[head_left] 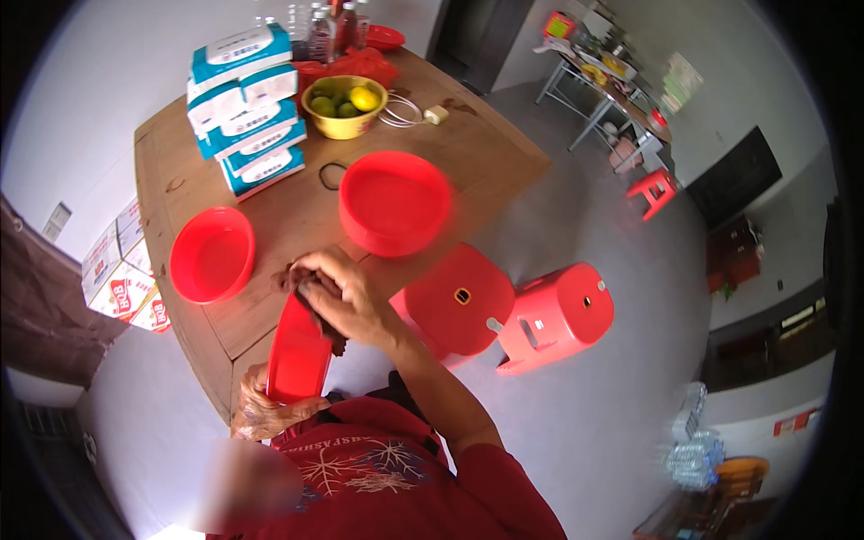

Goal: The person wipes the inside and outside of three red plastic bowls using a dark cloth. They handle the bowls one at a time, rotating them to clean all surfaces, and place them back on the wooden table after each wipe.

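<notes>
Gripping a tilted, glossy red basin [300,358] by the edge of the wooden surface [292,216] with a curled left hand [259,412], pressing crumpled brown cloth [325,281] to its rim with a bunched right hand [356,306], round yellow bowl [340,129] of fruit [364,98] beyond.

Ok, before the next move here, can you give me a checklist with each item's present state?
1. Left hand gripping the held basin: ok, it has the near end.
2. Right hand holding the cloth: ok, bunched at the basin's far end.
3. Left basin and large basin resting on the table: ok, both upright.
4. Fruit bowl apart from both hands: ok, farther back.
5. Held basin's surface clean all over: cannot tell, partly hidden.
</notes>
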Available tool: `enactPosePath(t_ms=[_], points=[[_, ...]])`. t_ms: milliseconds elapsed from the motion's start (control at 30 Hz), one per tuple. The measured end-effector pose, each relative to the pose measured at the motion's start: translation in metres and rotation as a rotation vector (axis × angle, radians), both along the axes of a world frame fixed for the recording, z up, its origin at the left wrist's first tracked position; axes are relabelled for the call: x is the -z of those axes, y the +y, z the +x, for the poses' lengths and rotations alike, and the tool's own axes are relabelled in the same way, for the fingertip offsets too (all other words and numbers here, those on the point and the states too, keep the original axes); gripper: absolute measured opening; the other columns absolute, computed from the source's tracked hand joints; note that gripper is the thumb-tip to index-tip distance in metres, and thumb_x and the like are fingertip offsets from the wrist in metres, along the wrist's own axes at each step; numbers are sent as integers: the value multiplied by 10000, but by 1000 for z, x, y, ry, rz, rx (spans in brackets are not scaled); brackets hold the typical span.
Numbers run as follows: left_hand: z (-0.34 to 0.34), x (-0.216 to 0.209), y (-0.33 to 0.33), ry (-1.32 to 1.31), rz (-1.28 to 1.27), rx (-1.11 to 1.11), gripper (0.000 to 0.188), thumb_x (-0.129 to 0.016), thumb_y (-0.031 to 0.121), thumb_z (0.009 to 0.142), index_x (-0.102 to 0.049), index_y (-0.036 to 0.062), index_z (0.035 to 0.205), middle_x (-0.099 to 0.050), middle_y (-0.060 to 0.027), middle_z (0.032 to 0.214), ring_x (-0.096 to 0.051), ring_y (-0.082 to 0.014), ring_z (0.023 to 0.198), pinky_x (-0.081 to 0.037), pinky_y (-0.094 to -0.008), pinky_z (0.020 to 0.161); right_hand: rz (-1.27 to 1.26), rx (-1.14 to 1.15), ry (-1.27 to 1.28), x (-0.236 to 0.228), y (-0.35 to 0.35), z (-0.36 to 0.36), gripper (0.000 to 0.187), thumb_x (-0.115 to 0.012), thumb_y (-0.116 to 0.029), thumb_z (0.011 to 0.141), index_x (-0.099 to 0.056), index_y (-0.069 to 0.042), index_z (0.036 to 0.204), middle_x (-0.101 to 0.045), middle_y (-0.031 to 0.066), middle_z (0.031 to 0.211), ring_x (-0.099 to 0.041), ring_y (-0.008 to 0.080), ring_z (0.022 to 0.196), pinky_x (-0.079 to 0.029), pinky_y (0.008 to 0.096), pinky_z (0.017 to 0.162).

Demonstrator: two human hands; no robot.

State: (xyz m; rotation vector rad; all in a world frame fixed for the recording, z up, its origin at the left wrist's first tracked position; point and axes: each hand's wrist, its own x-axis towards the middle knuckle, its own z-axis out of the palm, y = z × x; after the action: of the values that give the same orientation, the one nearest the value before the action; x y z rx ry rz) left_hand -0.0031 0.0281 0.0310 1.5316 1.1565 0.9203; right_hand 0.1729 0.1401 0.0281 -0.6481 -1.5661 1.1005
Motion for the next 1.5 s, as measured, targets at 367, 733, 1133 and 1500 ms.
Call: enactPosePath(t_ms=[367,733,1133,1500], points=[[34,17,15,-67,24,43,225,-762,31,663,-641,45,852,-634,19,780,-564,-58,708,-486,-248,637,329,576,-355,-20,-63,3,300,-580,-11,797,-531,36,1089,-522,205,1115,-556,338,951,-451,373,809],[38,4,9,-184,68,215,156,-752,0,666,-642,64,756,-645,5,738,-590,-71,686,-480,-249,615,185,404,-261,-25,-51,25,268,-475,62,818,-500,38,1084,-519,147,1049,-552,242,945,-445,329,824],[38,16,6,-225,133,53,195,-738,7,689,-634,27,853,-639,-19,768,-575,-80,731,-480,-263,678,155,354,-243,-31,-42,8,202,-539,-26,847,-547,43,1037,-580,158,966,-577,197,816,-468,309,667],[36,7,0,-321,112,47,219,-739,-11,683,-641,20,877,-644,11,785,-558,-44,746,-479,-240,674,326,198,-330,-47,-48,10,257,-458,10,874,-534,27,1118,-514,140,1154,-596,188,843,-494,275,704]])
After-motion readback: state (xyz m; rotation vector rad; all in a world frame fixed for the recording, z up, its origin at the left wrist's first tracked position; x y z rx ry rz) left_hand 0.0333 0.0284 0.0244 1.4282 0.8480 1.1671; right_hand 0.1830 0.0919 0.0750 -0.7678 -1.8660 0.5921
